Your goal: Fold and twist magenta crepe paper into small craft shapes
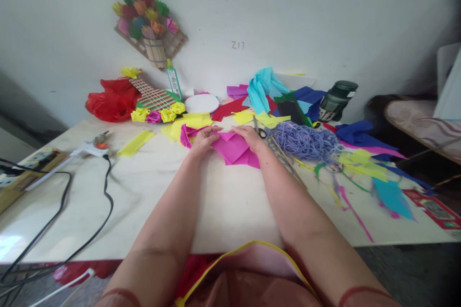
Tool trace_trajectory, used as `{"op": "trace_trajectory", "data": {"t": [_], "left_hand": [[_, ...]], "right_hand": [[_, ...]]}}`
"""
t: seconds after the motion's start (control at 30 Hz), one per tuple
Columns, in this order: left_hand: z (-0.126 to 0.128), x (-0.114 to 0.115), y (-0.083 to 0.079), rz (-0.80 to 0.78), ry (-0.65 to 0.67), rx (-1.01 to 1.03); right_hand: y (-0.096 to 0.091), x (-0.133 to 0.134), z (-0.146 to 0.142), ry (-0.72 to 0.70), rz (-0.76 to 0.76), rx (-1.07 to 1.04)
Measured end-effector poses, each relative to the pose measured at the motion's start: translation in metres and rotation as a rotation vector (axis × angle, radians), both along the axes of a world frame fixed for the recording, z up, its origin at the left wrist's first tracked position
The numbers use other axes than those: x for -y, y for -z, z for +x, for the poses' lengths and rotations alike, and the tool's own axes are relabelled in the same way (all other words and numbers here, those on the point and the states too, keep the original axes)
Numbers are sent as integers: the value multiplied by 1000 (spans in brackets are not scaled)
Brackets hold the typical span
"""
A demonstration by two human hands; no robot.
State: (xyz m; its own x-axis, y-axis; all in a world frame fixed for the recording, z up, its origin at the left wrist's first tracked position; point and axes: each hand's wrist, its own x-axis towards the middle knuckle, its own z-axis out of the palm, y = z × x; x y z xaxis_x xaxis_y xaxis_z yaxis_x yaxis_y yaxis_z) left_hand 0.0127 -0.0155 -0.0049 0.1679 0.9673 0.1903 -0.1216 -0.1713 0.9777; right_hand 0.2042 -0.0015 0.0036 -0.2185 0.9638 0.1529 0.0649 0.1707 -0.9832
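Note:
A bright pink sheet of crepe paper (234,148) spans the space between my two hands at the middle of the table. My left hand (204,142) pinches its left edge, fingers curled together. On the other side, my right hand (251,137) grips the upper right edge, with the thumb side facing inward. A gathered pink piece of crepe paper (185,136) sticks out just left of my left hand; whether it joins the sheet is hidden. Scissors (260,129) lie right beside my right hand, their blades pointing away.
A glue gun (90,147) with a black cord (108,187) lies left, near a power strip (32,168). Purple yarn (306,141), a dark bottle (336,100) and coloured paper scraps crowd the right. At the back stand a flower-trimmed stick frame (154,96) and a glue bottle (174,81).

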Motion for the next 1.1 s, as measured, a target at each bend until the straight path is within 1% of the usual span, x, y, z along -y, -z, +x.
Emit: {"op": "trace_trajectory", "data": {"t": [0.17, 0.27, 0.47, 0.67, 0.77, 0.97, 1.1], "left_hand": [[0, -1, 1, 7, -2, -47], [0, 0, 1, -9, -8, -46], [-1, 0, 0, -65, -24, 22], [-2, -3, 1, -110, -30, -37], [-4, -3, 1, -90, -17, -68], [-4, 1, -3, -75, -10, -98], [-3, 3, -5, -107, -20, -94]], "right_hand": [[-1, 1, 0, 40, 19, 157], [1, -2, 1, 60, 35, 197], [6, -8, 2, 84, 84, 200], [7, -11, 2, 116, 122, 200], [4, -9, 2, 116, 131, 204], [0, -5, 3, 129, 151, 214], [0, -4, 2, 116, 136, 212]]}}
